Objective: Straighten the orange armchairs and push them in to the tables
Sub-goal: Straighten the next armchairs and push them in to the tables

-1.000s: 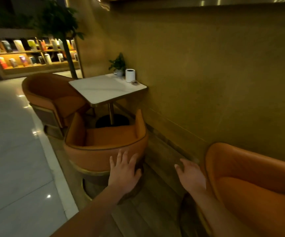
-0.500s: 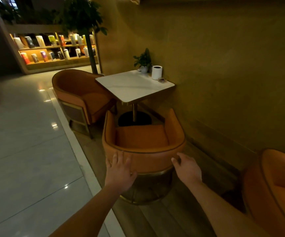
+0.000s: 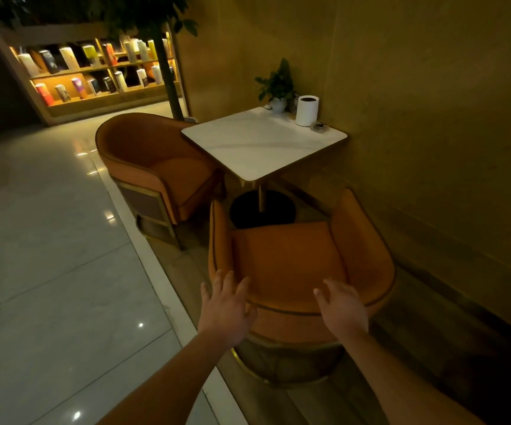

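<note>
Behind the near armchair [image 3: 294, 265], both hands, left [image 3: 225, 311] and right [image 3: 341, 308], are spread over its backrest. An uneven shove could twist it, or knock the table [image 3: 248, 142] and its cup [image 3: 307, 111].

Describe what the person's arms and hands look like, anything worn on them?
Both forearms are bare as far as the frame shows, with no sleeves visible. The left hand and right hand show no gloves, watch, or bracelet. The dim light makes rings hard to rule out.
</note>
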`<state>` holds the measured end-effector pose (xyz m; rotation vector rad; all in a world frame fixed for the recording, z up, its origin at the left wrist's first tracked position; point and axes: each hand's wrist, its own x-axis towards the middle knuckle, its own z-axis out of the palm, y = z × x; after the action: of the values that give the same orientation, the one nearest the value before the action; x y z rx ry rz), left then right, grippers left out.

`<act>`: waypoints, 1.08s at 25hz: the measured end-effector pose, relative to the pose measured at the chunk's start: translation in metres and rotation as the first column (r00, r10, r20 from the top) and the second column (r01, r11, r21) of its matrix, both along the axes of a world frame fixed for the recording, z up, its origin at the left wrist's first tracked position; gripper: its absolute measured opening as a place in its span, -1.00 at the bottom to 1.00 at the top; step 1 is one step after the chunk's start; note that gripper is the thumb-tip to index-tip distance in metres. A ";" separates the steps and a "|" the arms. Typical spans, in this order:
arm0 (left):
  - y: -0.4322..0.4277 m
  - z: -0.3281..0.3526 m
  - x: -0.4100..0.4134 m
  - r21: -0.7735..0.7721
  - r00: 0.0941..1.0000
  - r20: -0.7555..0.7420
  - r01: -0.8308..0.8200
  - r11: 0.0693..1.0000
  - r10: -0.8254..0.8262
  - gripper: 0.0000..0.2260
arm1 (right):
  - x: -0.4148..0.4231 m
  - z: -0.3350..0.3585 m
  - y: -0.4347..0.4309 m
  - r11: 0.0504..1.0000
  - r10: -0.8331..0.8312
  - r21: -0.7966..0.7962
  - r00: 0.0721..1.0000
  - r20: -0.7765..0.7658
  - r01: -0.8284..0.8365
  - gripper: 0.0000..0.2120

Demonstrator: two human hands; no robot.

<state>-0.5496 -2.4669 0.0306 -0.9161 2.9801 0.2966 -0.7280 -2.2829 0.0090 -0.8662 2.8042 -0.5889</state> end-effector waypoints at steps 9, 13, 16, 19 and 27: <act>-0.098 -0.082 -0.060 0.142 0.966 0.117 0.213 0.967 -0.230 -0.43 | 0.006 -0.055 -0.085 0.981 -0.132 0.149 0.991 0.024 0.127 -0.45; -0.146 -0.148 -0.084 0.201 0.897 0.141 0.389 0.899 -0.420 -0.25 | 0.025 -0.081 -0.117 0.908 -0.271 0.296 0.954 -0.128 0.297 -0.43; -0.172 -0.187 -0.098 0.184 0.808 0.154 0.542 0.820 -0.569 -0.13 | 0.023 -0.084 -0.127 0.856 -0.341 0.362 0.929 -0.144 0.370 -0.46; -0.199 -0.194 -0.112 0.214 0.824 0.064 0.540 0.814 -0.563 -0.35 | 0.023 -0.086 -0.130 0.839 -0.375 0.361 0.913 -0.158 0.407 -0.48; -0.238 -0.199 -0.138 0.138 0.823 -0.027 0.566 0.813 -0.568 -0.44 | 0.011 -0.083 -0.127 0.819 -0.469 0.262 0.859 -0.207 0.510 -0.64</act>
<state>-0.6878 -2.7048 -0.1689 0.0133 2.9842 0.4630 -0.7169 -2.4099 -0.0741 -0.1123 3.1313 -0.1286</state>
